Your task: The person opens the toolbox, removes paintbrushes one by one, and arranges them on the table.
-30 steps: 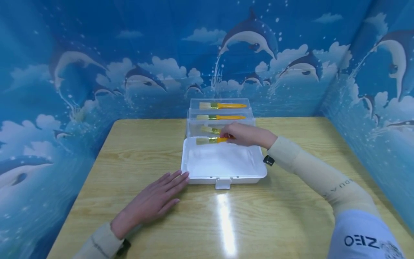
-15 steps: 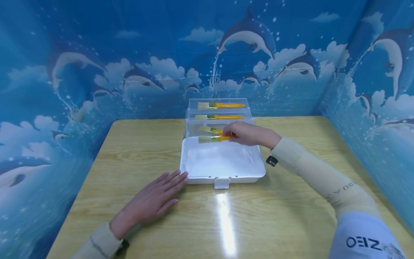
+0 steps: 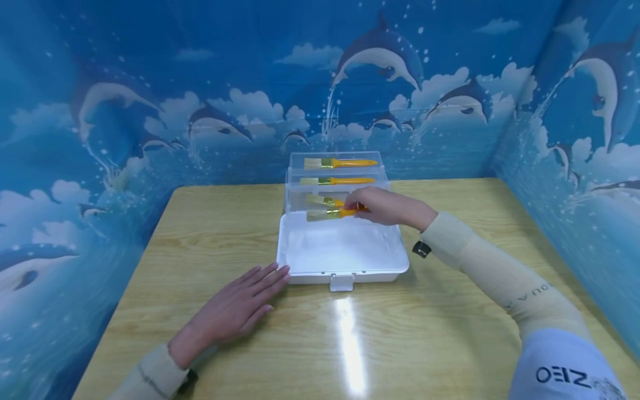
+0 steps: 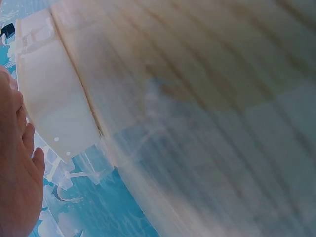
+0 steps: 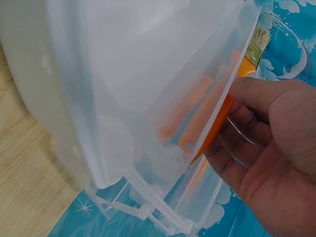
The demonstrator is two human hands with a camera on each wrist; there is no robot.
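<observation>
My right hand (image 3: 382, 205) pinches a paintbrush (image 3: 327, 214) by its orange handle, bristles pointing left, over the back of an open white storage box (image 3: 370, 277). In the right wrist view, thumb and fingers close round the orange handle (image 5: 217, 129) at the edge of a clear tray (image 5: 163, 94). Just behind it a second paintbrush (image 3: 320, 200) lies in the lowest tray, its handle partly hidden by my hand. My left hand (image 3: 232, 308) lies flat with straight fingers, fingertips at the box's front left corner.
Clear tiered trays (image 3: 291, 191) rise behind the box. One paintbrush (image 3: 352, 180) lies in the middle tier, another (image 3: 354, 163) in the top one. A white latch (image 3: 342, 283) hangs at the box's front. Dolphin-print cloth (image 3: 240, 50) surrounds the wooden table (image 3: 215, 222).
The right hand has shifted slightly back and right with the paintbrush, nearer the brush in the lowest tray. The left hand stays at the box corner.
</observation>
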